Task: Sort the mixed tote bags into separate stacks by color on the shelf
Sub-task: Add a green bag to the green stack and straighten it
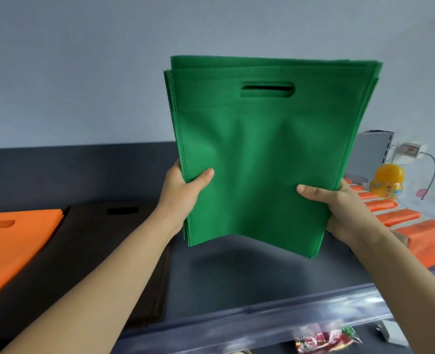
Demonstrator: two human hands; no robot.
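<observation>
At frame centre I held the green tote bags (262, 154) upright above the shelf (237, 277), left hand (183, 190) and right hand (339, 208) pinching their lower side edges. They looked light and floppy, so both edges needed gripping.

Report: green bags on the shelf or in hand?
In hand: left hand and right hand grip green tote bags above the shelf.

No legible text; yellow bottle (387, 181) label print too blurred to read.
</observation>
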